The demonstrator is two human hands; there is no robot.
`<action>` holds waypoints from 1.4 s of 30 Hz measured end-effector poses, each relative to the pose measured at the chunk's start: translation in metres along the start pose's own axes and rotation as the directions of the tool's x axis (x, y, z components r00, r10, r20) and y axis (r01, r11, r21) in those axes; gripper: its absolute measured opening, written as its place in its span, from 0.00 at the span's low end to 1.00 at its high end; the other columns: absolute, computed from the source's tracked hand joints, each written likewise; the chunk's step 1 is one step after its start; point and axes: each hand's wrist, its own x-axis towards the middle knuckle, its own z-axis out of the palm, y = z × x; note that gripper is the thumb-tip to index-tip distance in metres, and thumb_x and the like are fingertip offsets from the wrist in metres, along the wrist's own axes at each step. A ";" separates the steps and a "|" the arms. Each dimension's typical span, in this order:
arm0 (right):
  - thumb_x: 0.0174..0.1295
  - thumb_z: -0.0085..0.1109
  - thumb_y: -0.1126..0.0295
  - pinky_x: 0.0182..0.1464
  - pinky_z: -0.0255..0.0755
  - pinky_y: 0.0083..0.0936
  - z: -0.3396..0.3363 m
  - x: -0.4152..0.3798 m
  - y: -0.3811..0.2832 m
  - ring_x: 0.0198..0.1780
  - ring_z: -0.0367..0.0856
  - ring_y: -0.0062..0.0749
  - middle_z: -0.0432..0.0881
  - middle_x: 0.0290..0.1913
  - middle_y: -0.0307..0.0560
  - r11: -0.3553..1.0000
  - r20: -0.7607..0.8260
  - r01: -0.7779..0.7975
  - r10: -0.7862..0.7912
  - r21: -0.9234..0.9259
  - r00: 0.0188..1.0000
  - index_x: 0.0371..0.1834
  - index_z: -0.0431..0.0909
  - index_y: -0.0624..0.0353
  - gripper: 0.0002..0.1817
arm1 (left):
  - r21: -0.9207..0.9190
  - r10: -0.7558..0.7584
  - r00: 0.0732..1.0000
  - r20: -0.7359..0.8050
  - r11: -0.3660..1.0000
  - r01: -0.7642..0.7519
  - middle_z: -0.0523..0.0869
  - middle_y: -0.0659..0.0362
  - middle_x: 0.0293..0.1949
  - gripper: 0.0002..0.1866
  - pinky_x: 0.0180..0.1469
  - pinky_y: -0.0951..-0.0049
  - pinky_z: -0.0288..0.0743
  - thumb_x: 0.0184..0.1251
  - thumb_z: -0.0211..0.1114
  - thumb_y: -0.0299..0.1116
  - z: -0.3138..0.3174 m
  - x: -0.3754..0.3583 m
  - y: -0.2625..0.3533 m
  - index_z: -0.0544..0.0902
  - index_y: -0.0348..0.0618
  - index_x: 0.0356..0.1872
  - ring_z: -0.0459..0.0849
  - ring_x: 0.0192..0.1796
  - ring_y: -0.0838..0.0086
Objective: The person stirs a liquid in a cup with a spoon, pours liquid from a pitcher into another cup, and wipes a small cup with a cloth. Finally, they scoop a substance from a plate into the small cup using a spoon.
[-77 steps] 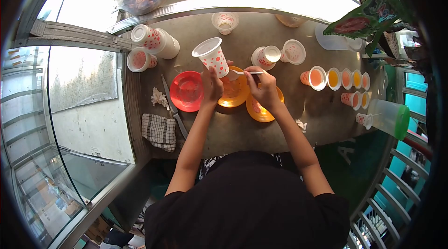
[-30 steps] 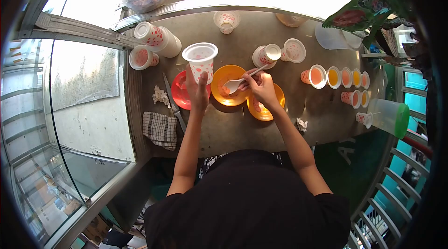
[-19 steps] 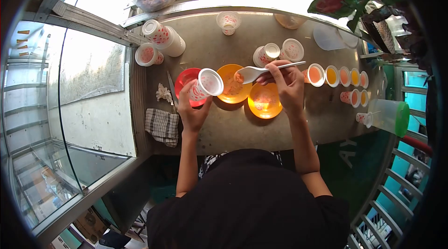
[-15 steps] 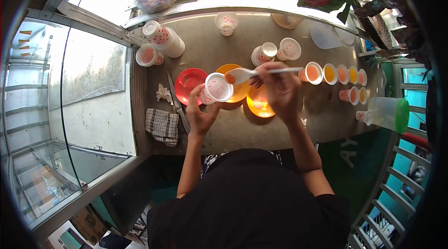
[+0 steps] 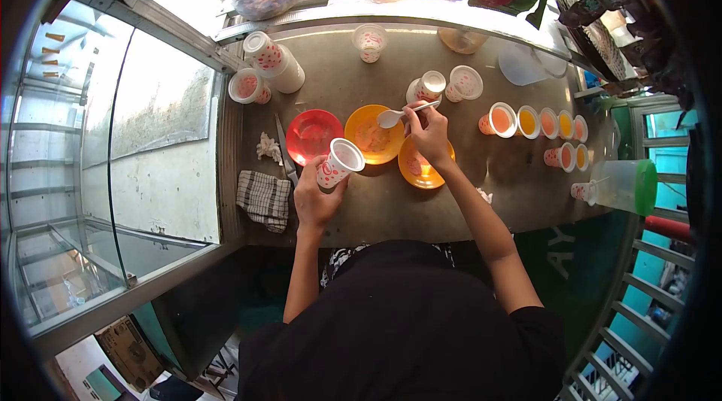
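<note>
A white plastic cup with red spots [image 5: 332,172] is tilted in my left hand [image 5: 317,195], its open mouth toward the plates. My right hand [image 5: 430,138] pinches the handle of a white spoon [image 5: 389,119], whose bowl is over the right part of a yellow plate [image 5: 352,131]. Orange-pink pieces of food lie on that plate. Left of it is a red plate [image 5: 297,124], close behind my left hand. A second plate, orange [image 5: 444,180], sits partly under my right wrist and holds some pinkish food.
Several filled cups [image 5: 497,123] stand in rows at the right, near a clear jug with a green lid [image 5: 645,187]. A knife [image 5: 288,160], a checked cloth [image 5: 263,201] and stacked cups [image 5: 268,57] are at the left. More cups [image 5: 465,83] stand at the back.
The spoon has moved back from the cup's mouth to over the yellow plate, and the orange piece is no longer on it. The cup has shifted slightly lower and left.
</note>
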 end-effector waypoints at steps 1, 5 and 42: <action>0.65 0.57 0.76 0.23 0.71 0.18 0.002 0.000 0.007 0.21 0.78 0.18 0.81 0.23 0.42 1.000 -0.017 -0.022 0.021 -0.006 1.000 0.36 0.79 0.67 0.05 | 0.020 -0.016 1.000 0.008 1.000 0.016 0.86 0.49 0.41 0.27 0.45 0.69 0.79 0.49 0.78 0.32 -0.004 -0.001 0.003 0.78 0.35 0.50 0.87 0.43 0.67; 0.66 0.57 0.75 0.23 0.69 0.16 0.006 -0.001 0.017 0.21 0.77 0.17 0.81 0.24 0.40 0.999 0.009 -0.053 0.053 -0.010 0.999 0.36 0.79 0.67 0.05 | -0.010 -0.009 0.997 -0.071 1.000 0.008 0.87 0.49 0.40 0.26 0.43 0.68 0.79 0.48 0.78 0.34 -0.013 -0.003 0.015 0.80 0.37 0.49 0.87 0.42 0.65; 0.66 0.55 0.75 0.24 0.70 0.16 -0.006 -0.037 -0.052 0.22 0.77 0.17 0.81 0.26 0.40 0.945 0.154 0.040 -0.094 0.325 0.984 0.37 0.78 0.68 0.05 | 0.057 -0.014 0.998 -0.054 0.998 0.017 0.85 0.50 0.42 0.26 0.44 0.64 0.78 0.49 0.76 0.36 0.014 -0.041 0.023 0.78 0.40 0.49 0.86 0.44 0.58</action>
